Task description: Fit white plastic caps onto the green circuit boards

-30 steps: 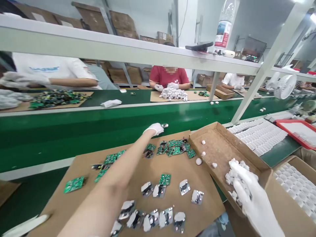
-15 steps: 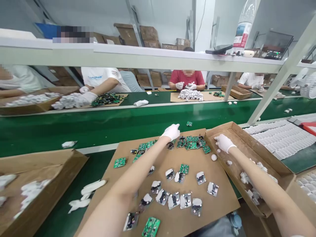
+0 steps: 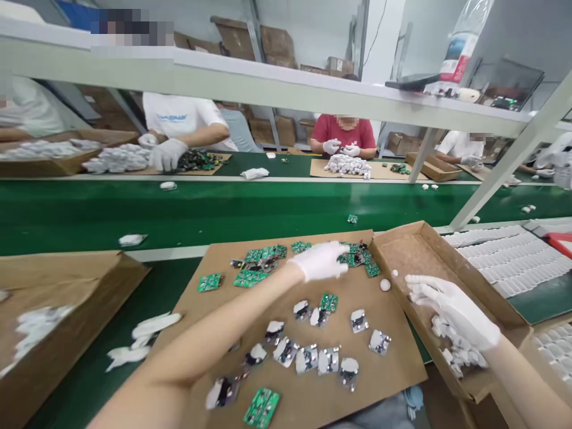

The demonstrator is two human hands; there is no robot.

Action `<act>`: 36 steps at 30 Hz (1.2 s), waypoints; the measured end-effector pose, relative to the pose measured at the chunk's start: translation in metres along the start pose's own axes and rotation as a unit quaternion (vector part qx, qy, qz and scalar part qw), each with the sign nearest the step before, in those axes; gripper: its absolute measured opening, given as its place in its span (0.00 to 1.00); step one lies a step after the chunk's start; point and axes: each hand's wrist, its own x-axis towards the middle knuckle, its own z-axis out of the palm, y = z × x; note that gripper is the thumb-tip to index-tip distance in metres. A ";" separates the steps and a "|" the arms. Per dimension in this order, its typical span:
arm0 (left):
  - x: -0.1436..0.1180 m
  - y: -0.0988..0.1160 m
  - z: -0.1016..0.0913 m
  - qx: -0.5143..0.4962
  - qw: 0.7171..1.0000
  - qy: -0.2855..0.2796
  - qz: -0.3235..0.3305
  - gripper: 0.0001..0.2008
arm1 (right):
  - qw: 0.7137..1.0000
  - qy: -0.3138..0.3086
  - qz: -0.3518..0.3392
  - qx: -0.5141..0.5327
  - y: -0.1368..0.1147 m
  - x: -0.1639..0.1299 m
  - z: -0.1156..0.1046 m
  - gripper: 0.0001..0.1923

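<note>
My left hand [image 3: 319, 261], in a white glove, reaches over the far part of a cardboard sheet [image 3: 313, 333]. Its fingers are apart, close to a cluster of green circuit boards [image 3: 353, 258], and I see nothing held in them. My right hand [image 3: 453, 307], also gloved, is over a shallow cardboard box [image 3: 402, 253] with its fingers stretched out. Crumpled-looking white pieces [image 3: 462, 351] lie beneath and beside that palm, which partly hides them. Nearer on the sheet, several boards with white pads [image 3: 328, 360] on them lie spread out, next to a larger green board [image 3: 262, 408].
A green conveyor belt [image 3: 250, 208] runs across behind the sheet. Another cardboard box [image 3: 89, 322] with white pieces stands at left, and loose white gloves [image 3: 143, 339] lie beside it. Rows of white trays [image 3: 500, 259] are at right. Co-workers sit across, below a shelf [image 3: 268, 74].
My left hand has come back toward me a little, its fingers spreading. My right hand has moved nearer over the white pieces in the box. The camera view has shifted slightly.
</note>
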 end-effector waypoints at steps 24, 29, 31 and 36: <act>-0.161 0.080 0.033 -0.757 0.646 0.049 -0.083 0.24 | 0.960 0.154 -0.033 0.233 -0.037 -0.074 0.104 0.17; -0.174 0.103 0.045 -0.899 0.420 0.069 -0.099 0.15 | 0.958 0.127 -0.138 0.218 -0.055 -0.072 0.116 0.10; -0.177 0.104 0.047 -0.907 0.407 0.064 -0.090 0.16 | 0.960 0.140 -0.168 0.174 -0.056 -0.072 0.115 0.11; -0.182 0.105 0.046 -0.888 0.452 0.030 -0.077 0.23 | 0.959 0.127 -0.184 0.176 -0.058 -0.070 0.107 0.13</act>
